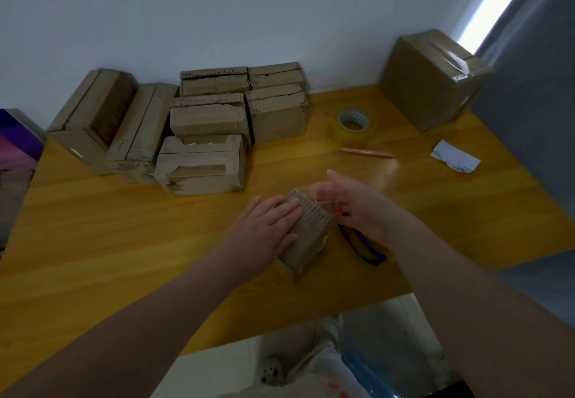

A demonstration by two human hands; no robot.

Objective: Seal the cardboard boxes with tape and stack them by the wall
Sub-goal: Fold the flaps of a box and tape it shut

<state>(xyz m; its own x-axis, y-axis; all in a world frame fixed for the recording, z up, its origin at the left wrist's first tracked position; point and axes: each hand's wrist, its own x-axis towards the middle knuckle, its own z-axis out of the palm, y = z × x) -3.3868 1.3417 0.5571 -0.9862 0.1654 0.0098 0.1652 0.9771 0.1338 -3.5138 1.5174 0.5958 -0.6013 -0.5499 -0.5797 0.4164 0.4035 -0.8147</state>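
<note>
**Item:** small cardboard box [308, 236], lying mid-counter [124, 226] near the front edge, well apart from the sealed boxes [202, 124] grouped by the wall.
**Left hand** [267, 226]: fingers [281, 209] straight, pressed flat on the box top.
**Right hand** [348, 205]: at the box's far end and blurred. Cannot tell whether its fingers pinch tape or are spread.
**Risks:**
- The box may skid if the left hand's press eases.
- Any loose tape may wrinkle or fold on itself.
- The scissors [370, 251] beneath the right wrist may snag.

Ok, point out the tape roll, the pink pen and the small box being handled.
tape roll [344, 134]: head view, yellow outer wall of the roll.
pink pen [367, 152]: head view, middle of the barrel.
small box [311, 229]: head view, its ribbed side face.
</note>
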